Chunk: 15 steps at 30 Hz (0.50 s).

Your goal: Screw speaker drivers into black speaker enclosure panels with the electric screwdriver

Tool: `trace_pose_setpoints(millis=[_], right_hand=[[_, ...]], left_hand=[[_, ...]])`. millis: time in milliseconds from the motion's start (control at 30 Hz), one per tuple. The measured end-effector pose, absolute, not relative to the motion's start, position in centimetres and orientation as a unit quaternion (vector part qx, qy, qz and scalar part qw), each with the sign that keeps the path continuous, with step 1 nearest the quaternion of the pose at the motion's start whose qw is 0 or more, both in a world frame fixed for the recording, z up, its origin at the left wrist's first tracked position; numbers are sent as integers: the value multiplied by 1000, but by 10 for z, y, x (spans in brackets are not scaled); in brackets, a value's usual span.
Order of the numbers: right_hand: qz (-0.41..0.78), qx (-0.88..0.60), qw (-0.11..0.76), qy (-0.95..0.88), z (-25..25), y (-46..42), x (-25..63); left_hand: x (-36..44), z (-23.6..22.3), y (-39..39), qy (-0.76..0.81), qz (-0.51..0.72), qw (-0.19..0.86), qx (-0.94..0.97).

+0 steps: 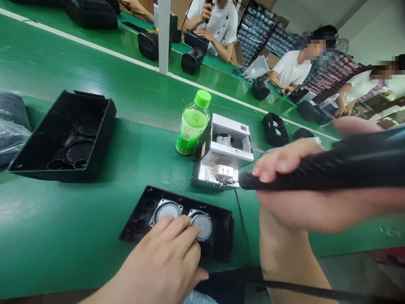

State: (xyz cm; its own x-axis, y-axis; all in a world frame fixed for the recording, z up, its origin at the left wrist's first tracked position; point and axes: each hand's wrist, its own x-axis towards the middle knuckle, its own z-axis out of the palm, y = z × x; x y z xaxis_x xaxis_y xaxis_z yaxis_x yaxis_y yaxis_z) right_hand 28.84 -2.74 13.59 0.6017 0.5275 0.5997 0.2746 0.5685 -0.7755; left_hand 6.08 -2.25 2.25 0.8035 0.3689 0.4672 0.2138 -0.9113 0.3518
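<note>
Right hand (300,209) clasping blurred, cut-off black tool (335,166), left hand (164,255), grip unclear, partly hiding 2 speakers (204,227)

We see a smooth, glossy counter (63,236), a matt black plastic casing (222,230), speakers (202,226) framed in shiny metal, a glossy clear-plastic bottle (192,126), a smooth metal-looking machine (218,158) and shiny, crinkled plastic wrapping (12,131).

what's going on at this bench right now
A person's left hand is over two round speakers set in a black housing on the green table. The right hand grips a black handheld tool, its tip close to the front of a small white machine; whether they touch is unclear. A green-capped bottle stands beside the machine, and another black housing lies further left.
</note>
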Motion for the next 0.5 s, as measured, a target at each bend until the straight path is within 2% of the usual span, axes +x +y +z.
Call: trace_pose_setpoints(millis=[133,300,500], right_hand=[[103,-450,754,-467,119,12,281],[78,-465,766,-438,118,7,283],[213,-465,735,-446,111,-37,296]], left_hand=[[56,6,-35,141,312,77,937],[55,1,-35,128,325,68,935],[54,3,-37,129,330,68,933]])
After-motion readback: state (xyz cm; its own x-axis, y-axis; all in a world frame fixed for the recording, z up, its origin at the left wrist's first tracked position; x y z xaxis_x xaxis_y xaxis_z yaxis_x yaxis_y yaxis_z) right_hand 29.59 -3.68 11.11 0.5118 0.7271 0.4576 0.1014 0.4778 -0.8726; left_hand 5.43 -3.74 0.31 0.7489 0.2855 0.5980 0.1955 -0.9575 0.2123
